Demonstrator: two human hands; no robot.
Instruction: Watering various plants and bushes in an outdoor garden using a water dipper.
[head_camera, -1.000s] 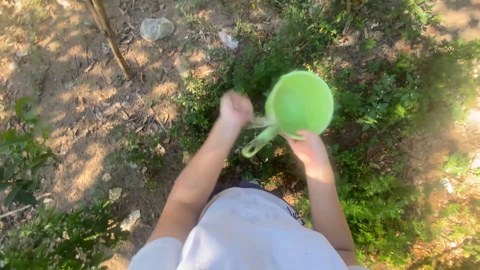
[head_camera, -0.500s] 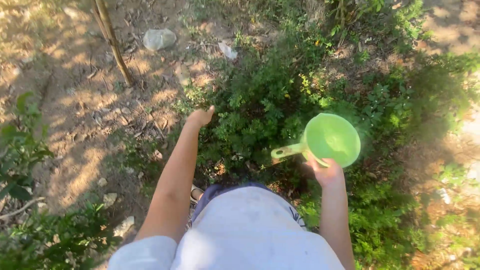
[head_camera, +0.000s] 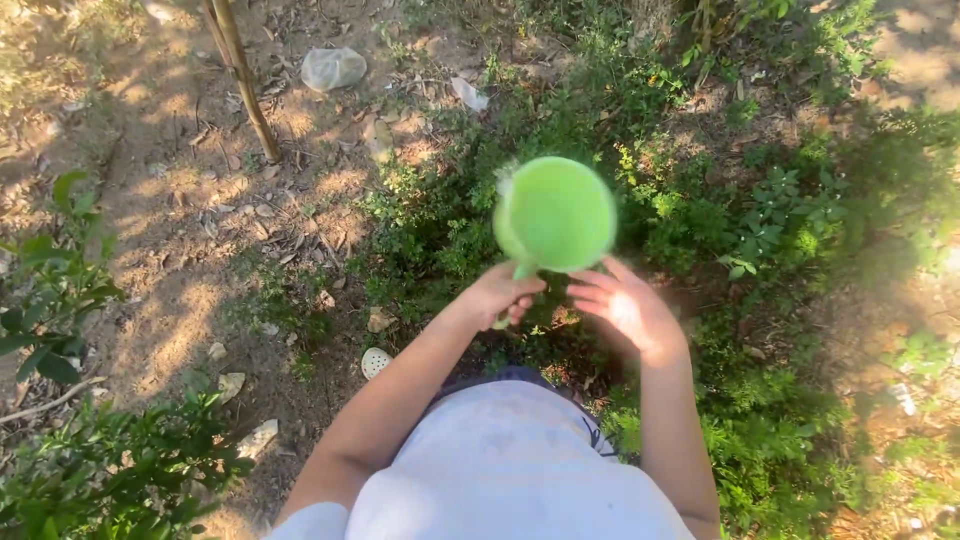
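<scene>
Scoop (head_camera: 556, 215) above bush (head_camera: 460, 230), btwn hands; stake (head_camera: 243, 80) far left; stone (head_camera: 333, 68) beside stake.

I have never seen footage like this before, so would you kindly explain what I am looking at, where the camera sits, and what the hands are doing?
There is no machine here: a person wears one camera on the head, and it looks straight down over a white shirt at their own two bare hands. The left hand has its grip closed on the handle of a green plastic scoop, a round cup with a short handle. The right hand is open beside the scoop; whether it touches the scoop is hard to tell. Below them is garden ground: low green shrubs on the right, bare soil with dry leaves on the left, a thin wooden stake and a pale stone at the top.
</scene>
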